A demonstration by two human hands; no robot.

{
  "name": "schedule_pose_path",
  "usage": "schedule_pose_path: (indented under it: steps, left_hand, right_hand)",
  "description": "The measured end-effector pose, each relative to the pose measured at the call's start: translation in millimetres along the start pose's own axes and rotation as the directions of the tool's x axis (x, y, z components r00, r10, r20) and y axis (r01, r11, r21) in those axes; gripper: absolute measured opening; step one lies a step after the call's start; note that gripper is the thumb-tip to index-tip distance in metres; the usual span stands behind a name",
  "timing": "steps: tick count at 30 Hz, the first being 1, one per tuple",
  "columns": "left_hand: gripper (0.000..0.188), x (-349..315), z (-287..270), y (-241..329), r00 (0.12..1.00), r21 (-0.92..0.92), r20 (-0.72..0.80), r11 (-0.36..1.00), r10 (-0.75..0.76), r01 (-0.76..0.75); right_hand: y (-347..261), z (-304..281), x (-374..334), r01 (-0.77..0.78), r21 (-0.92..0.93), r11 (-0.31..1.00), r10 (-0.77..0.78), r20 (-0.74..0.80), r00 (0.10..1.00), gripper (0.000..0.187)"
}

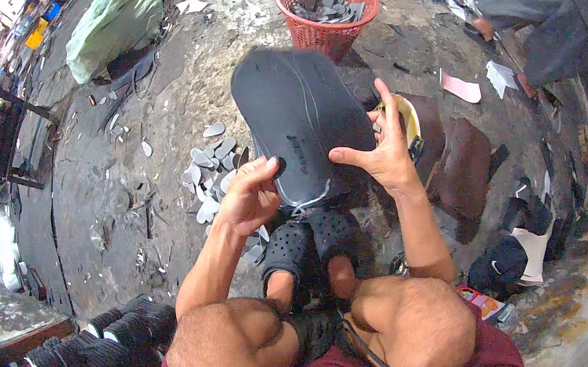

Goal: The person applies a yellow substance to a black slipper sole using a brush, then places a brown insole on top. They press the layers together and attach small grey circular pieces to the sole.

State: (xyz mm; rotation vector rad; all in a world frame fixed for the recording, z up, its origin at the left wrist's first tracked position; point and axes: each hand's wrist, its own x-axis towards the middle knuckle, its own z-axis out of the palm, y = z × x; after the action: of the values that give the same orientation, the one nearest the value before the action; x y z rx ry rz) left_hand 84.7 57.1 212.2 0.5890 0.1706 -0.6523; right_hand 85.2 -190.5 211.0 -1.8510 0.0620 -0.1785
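Note:
Between my hands is a bundle of black shoe soles (pixel 292 113), tilted above my feet, with thin pale string running along the top piece and bunched at the near end. My left hand (pixel 247 197) is closed at its near left edge, thumb on top and fingers curled. A small dark patch shows at that thumb's tip. At the right edge, my right hand (pixel 382 149) has its thumb against the top face and its index finger raised; the other fingers are partly hidden at the side. How many soles are stacked cannot be seen.
Grey oval cut-outs (pixel 210 168) lie piled left of the soles. Beyond stands a red basket (pixel 331 34) holding grey scraps. Brown sheets (pixel 459 169) and a dark cap (pixel 499 264) are at right. Black soles (pixel 101 357) are stacked lower left. Another person (pixel 548 24) sits far right.

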Motion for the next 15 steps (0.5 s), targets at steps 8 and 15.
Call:
schedule_pose_path:
  steps: [8,15]
  left_hand:
    - [0.027,-15,-19,11,0.972,0.711,0.197,0.701,-0.125,-0.053]
    - [0.024,84,-152,100,0.739,0.978,0.091,-0.199,0.667,0.059]
  right_hand:
    - [-58,19,-39,0.655,-0.611,0.445,-0.606,0.333,0.722,0.084]
    - [-80,-4,2,0.064,-0.094,0.994,-0.063,0.006,0.998,0.03]
